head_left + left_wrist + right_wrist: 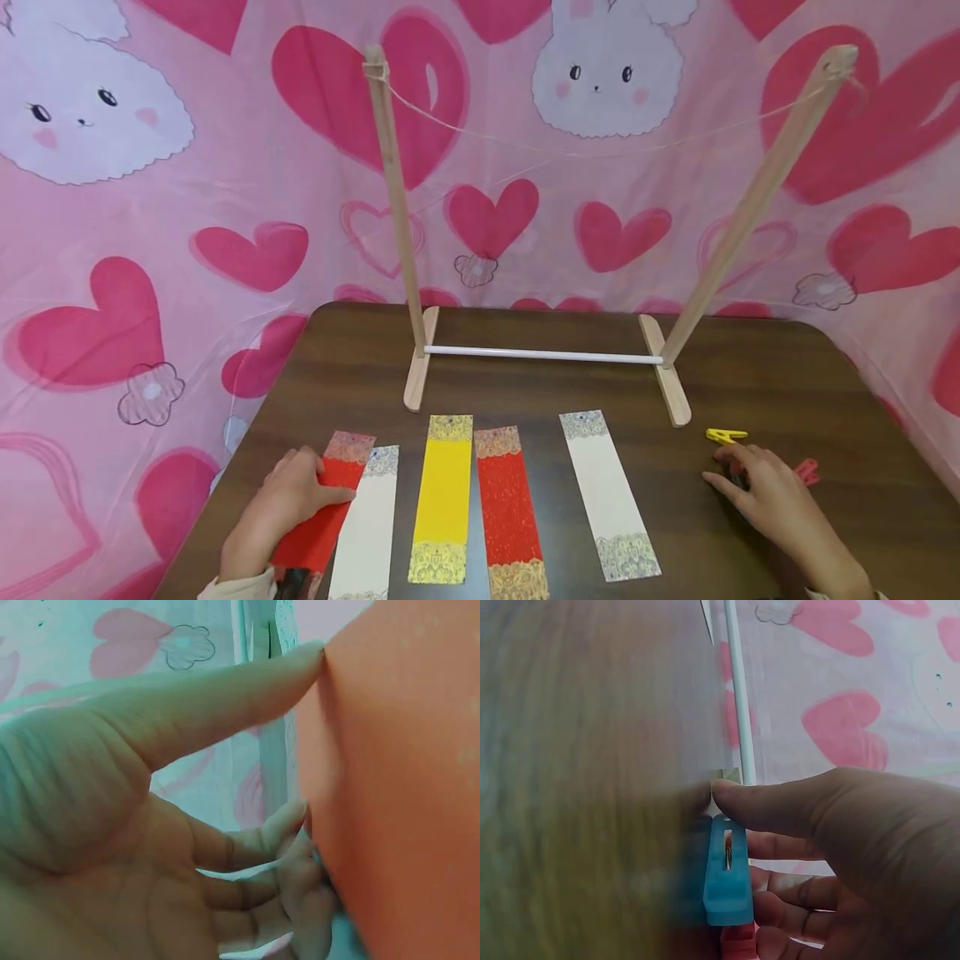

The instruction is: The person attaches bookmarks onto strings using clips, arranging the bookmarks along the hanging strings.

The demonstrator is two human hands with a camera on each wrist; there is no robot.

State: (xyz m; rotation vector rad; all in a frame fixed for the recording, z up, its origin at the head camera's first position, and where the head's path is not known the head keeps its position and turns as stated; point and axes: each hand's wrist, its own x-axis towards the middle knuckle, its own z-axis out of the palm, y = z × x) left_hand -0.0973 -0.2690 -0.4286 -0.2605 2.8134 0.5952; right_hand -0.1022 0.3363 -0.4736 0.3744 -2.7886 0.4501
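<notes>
A pink cloth [247, 192] hangs behind the brown counter [525, 387] in the head view. The left hand [288, 492] lies across the leftmost red strip [307, 542], nearer it than the right hand [768, 483]; its long axis runs away from the person, slanting right. A white strip [366, 525] crowds its right edge; a wooden stand [397, 200] rises beyond. The right hand is beside a yellow clip [725, 436] and a pink clip [807, 472]. In the left wrist view, thumb and bent fingers pinch the red strip across its width. In the right wrist view, loosely parted fingers touch a blue clip [728, 892] without closing on it.
</notes>
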